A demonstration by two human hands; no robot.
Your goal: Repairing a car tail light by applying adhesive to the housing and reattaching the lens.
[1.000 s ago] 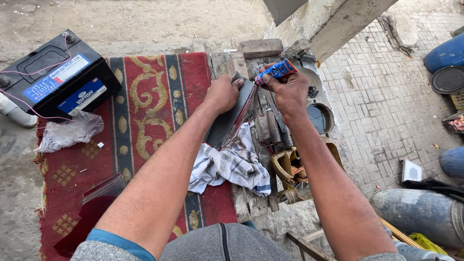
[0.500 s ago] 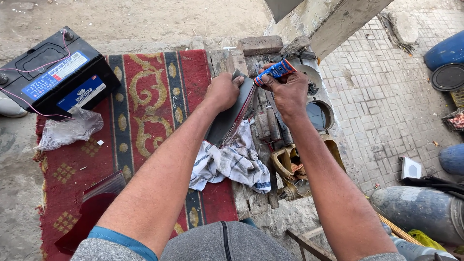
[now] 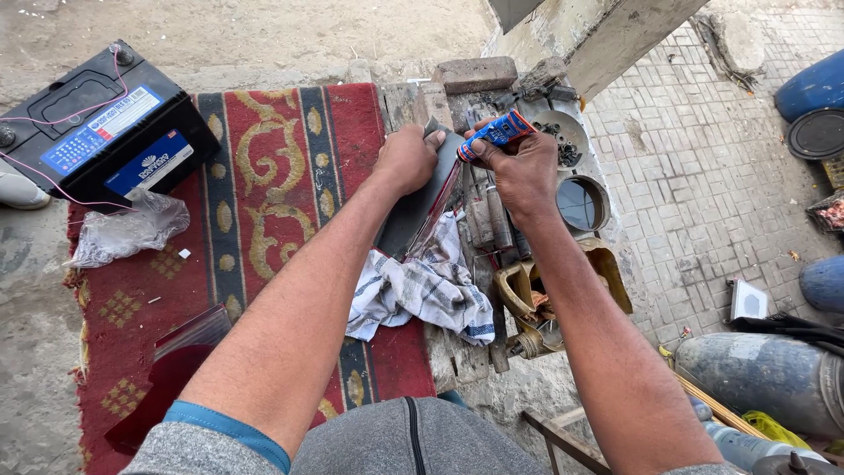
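My left hand (image 3: 406,158) grips the top edge of a flat dark grey panel (image 3: 420,207), which leans over a checked cloth (image 3: 426,290). My right hand (image 3: 520,167) is closed around a small blue and red tube (image 3: 497,134), its tip against the panel's upper right edge. Both hands meet over the far end of a worn wooden board (image 3: 413,101). A thin clear strip runs down the panel's right side.
A black car battery (image 3: 105,132) with pink wires sits far left on a red patterned rug (image 3: 281,167). A crumpled plastic bag (image 3: 127,230) lies beside it. Tools, a round tin (image 3: 582,202) and a dish of small parts (image 3: 563,136) crowd the right. A grey cylinder (image 3: 756,374) lies lower right.
Both hands stay on the panel and tube at the same spot. Only the view has shifted slightly.
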